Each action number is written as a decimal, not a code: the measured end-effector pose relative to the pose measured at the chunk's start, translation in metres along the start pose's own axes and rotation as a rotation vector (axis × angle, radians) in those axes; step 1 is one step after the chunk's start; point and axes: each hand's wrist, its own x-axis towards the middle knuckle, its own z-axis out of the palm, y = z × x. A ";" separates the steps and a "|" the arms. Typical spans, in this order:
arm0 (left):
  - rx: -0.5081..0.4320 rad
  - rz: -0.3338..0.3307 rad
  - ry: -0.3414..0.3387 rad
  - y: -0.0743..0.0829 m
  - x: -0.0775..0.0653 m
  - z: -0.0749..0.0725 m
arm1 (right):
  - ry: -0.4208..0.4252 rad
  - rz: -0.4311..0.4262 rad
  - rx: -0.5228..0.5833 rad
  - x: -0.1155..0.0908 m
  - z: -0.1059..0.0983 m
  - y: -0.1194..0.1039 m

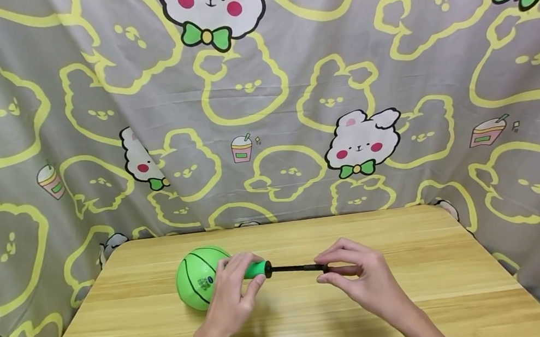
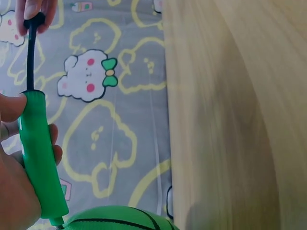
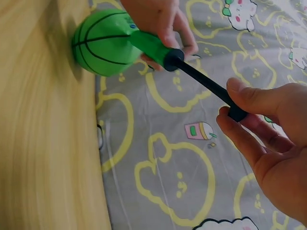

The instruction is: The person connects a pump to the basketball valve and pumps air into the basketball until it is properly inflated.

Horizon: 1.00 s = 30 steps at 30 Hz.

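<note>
A green ball (image 1: 197, 275) with black basketball lines sits at the left of the wooden table. My left hand (image 1: 232, 293) grips the green barrel of a hand pump (image 2: 41, 153), which lies roughly level beside the ball. In the left wrist view the pump's tip meets the ball's surface; the exact joint is small. The pump's black rod is drawn far out to the right. My right hand (image 1: 365, 274) pinches the black end of that rod (image 3: 211, 86) between thumb and fingers. Part of the barrel is hidden behind the left hand in the head view.
The wooden table (image 1: 315, 317) spans the lower part of the head view. Behind it and at both sides hangs a grey curtain (image 1: 263, 103) with yellow outlines and white rabbit prints. The table's far edge runs close to the curtain.
</note>
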 end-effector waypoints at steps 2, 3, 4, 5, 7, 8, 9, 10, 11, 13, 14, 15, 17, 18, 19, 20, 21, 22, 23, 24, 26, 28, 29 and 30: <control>-0.001 -0.004 0.001 -0.001 0.000 -0.001 | 0.000 0.004 -0.001 0.000 -0.004 -0.001; -0.001 -0.005 0.000 -0.001 0.000 -0.001 | -0.001 0.006 -0.002 0.000 -0.005 -0.001; -0.001 -0.004 0.001 -0.002 0.001 -0.001 | -0.001 0.002 -0.004 0.000 -0.006 -0.001; -0.002 -0.005 0.001 -0.002 0.001 -0.001 | -0.002 0.005 -0.004 0.000 -0.007 -0.001; -0.003 -0.001 0.001 -0.002 0.001 -0.001 | -0.005 0.004 -0.012 0.000 -0.008 -0.001; -0.005 0.001 0.003 -0.002 0.001 -0.001 | -0.009 -0.001 -0.018 0.000 -0.008 -0.001; -0.004 0.003 0.005 -0.002 0.001 -0.001 | -0.015 -0.005 -0.019 0.000 -0.008 -0.001; -0.004 0.004 0.007 -0.002 0.001 -0.001 | -0.021 -0.003 -0.018 0.000 -0.009 -0.001; -0.003 0.006 0.009 -0.002 0.001 -0.001 | -0.027 -0.002 -0.016 0.000 -0.009 -0.001; -0.004 0.008 0.011 -0.002 0.000 0.000 | -0.038 -0.002 -0.010 0.000 -0.010 -0.001; -0.004 0.010 0.012 -0.002 0.000 0.000 | -0.043 -0.008 -0.007 0.000 -0.010 -0.001; -0.005 0.009 0.012 -0.001 0.000 0.000 | -0.045 -0.006 0.000 0.000 -0.010 -0.001; -0.007 0.008 0.012 -0.001 0.000 0.000 | -0.045 -0.008 0.006 0.000 -0.011 -0.001; -0.009 0.008 0.013 0.000 0.000 0.000 | -0.043 -0.011 0.006 0.000 -0.011 -0.001; -0.009 0.010 0.013 0.000 0.000 0.001 | -0.039 -0.015 0.006 0.000 -0.011 -0.001; -0.008 0.012 0.014 0.001 0.000 0.001 | -0.034 -0.014 0.004 0.000 -0.011 -0.001; -0.008 0.013 0.014 0.001 0.000 0.001 | -0.031 -0.011 0.005 0.000 -0.011 -0.001; -0.007 0.016 0.016 0.002 0.000 0.002 | -0.028 -0.010 0.006 0.000 -0.011 -0.001; -0.005 0.019 0.019 0.002 0.000 0.002 | -0.024 -0.011 0.009 0.000 -0.010 0.000; -0.004 0.023 0.020 0.003 0.000 0.003 | -0.022 -0.012 0.012 0.000 -0.010 0.000; -0.003 0.029 0.024 0.004 0.000 0.004 | -0.019 -0.015 0.023 0.000 -0.009 0.000; -0.002 0.035 0.028 0.005 0.000 0.005 | -0.018 -0.023 0.033 0.000 -0.008 0.001; -0.001 0.037 0.029 0.005 0.000 0.005 | -0.017 -0.028 0.037 0.000 -0.007 0.001; -0.001 0.038 0.029 0.006 0.000 0.005 | -0.016 -0.033 0.040 0.000 -0.006 0.001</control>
